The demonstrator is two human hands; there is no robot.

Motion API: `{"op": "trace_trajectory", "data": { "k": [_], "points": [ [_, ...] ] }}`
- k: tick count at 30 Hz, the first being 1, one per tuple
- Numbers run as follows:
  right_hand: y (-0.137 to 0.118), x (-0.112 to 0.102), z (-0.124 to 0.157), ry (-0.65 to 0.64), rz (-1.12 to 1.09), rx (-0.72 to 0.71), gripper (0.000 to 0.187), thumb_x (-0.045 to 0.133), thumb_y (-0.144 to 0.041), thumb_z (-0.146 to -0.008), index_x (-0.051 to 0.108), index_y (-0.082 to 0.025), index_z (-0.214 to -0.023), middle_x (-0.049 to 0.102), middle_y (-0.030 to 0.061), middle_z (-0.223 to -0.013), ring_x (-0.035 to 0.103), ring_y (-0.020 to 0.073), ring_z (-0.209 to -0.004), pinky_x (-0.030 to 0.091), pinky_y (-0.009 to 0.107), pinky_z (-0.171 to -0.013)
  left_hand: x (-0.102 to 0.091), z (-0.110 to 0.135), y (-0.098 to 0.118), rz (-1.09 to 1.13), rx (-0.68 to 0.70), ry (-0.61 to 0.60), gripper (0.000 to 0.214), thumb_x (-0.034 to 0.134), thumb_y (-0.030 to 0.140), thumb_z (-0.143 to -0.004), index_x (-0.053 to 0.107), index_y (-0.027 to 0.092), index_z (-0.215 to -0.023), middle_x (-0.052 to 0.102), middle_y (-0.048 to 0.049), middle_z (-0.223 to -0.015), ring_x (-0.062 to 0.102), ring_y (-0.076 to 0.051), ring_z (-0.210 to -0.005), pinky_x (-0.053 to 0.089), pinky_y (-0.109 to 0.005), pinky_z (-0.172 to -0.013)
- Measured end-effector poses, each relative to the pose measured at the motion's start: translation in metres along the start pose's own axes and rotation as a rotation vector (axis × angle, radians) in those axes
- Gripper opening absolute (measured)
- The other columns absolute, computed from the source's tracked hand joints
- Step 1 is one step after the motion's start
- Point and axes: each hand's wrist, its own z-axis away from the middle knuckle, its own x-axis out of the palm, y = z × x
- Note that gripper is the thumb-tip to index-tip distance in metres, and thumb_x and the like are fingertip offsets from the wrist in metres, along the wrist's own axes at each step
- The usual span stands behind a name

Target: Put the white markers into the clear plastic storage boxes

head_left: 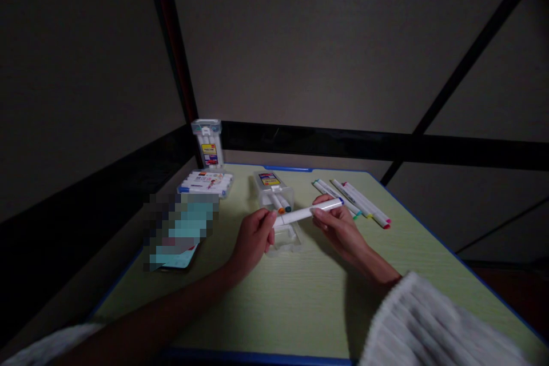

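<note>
Between my hands is a white marker pen (300,214) with a blue end at the right, tilted slightly up that way. My left hand (254,235) is closed on its left end, and my right hand (339,230) pinches it near the blue end. Just behind lies a clear plastic marker case (266,186) on its side, its mouth towards me, with an orange-tipped and a dark-teal-tipped marker (285,203) in it. Its clear lid (288,238) is under the held pen, partly hidden by my left hand.
Several loose markers (364,204) lie on the right of the pale green table (274,309). At the left are a phone-like slab with a blurred screen (184,234), a flat marker case (206,184) and an upright marker case (210,146). Walls (300,51) stand behind and to the left.
</note>
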Motion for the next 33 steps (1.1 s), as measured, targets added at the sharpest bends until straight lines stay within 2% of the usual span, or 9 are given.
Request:
{"op": "trace_trajectory", "data": {
  "k": [11,17,26,33],
  "points": [
    [-0.0024,0.0009,-0.0030,0.048,-0.020,-0.012,0.023,0.065,-0.038,-0.068,0.054,-0.018,-0.068,0.034,-0.0082,-0.040,0.026,0.0053,-0.039,0.018,0.021,-0.041,0.0024,-0.0003,0.0040,0.068,-0.081,0.131,0.042,0.041,0.055,-0.072,0.037,0.019,-0.051,0.027,0.0101,-0.032,0.025,-0.004,-0.026,0.017,-0.018,-0.029],
    [-0.0037,0.0014,-0.0050,0.097,-0.017,-0.032,0.027,0.055,-0.042,-0.075,0.056,-0.017,-0.066,0.031,-0.0073,-0.036,0.023,0.0071,-0.039,0.019,0.022,-0.040,0.0022,0.0004,0.0068,0.126,-0.053,0.146,0.035,0.046,0.047,-0.071,0.035,0.019,-0.055,0.028,0.0105,-0.037,0.028,-0.003,-0.030,0.021,-0.015,-0.031],
    [-0.0019,-0.0015,-0.0053,0.113,-0.038,-0.007,0.024,0.057,-0.038,-0.075,0.056,-0.016,-0.066,0.032,-0.0072,-0.036,0.025,0.0067,-0.039,0.019,0.021,-0.040,0.0004,0.0002,0.0056,0.103,-0.013,0.149,0.024,0.045,0.037,-0.075,0.040,0.018,-0.061,0.030,0.0103,-0.039,0.028,-0.003,-0.032,0.020,-0.015,-0.032],
    [-0.0002,-0.0047,-0.0068,0.159,-0.039,0.036,0.022,0.062,-0.032,-0.070,0.050,-0.017,-0.059,0.035,-0.0071,-0.040,0.026,0.0059,-0.039,0.020,0.021,-0.039,-0.0010,0.0001,0.0059,0.098,0.008,0.153,0.018,0.047,0.033,-0.075,0.045,0.017,-0.067,0.033,0.0103,-0.040,0.029,-0.003,-0.033,0.021,-0.015,-0.034]
  ]
}}
